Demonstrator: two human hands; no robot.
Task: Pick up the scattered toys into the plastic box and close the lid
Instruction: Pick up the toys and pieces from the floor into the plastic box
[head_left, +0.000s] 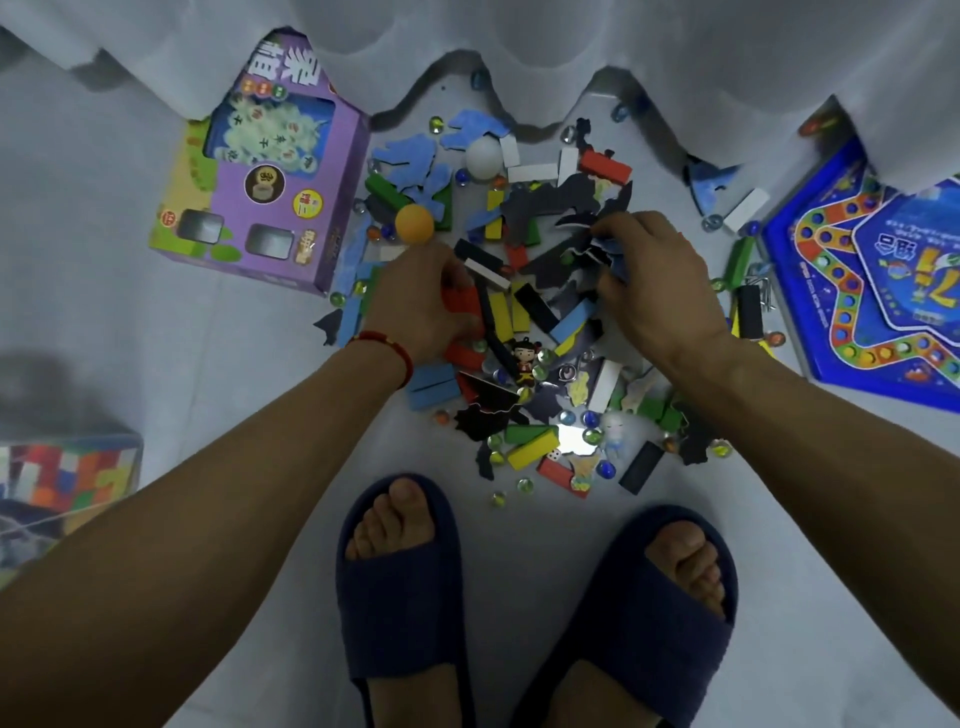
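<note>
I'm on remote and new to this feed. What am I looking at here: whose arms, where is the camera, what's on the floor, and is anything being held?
There is no machine: a person wears one camera on the head, looking down past both arms to slippered feet. The left hand grips red blocks. The right hand pinches dark puzzle pieces. Between them lies a pile of coloured blocks, marbles, an orange ball, a white ball and a small figurine. A purple game box lies left, a blue game board right. A clear plastic box holding blocks sits at far left.

Toy pile (524, 332) hemmed by purple box (270, 171) left, blue board (872, 291) right, curtain (519, 47) behind
</note>
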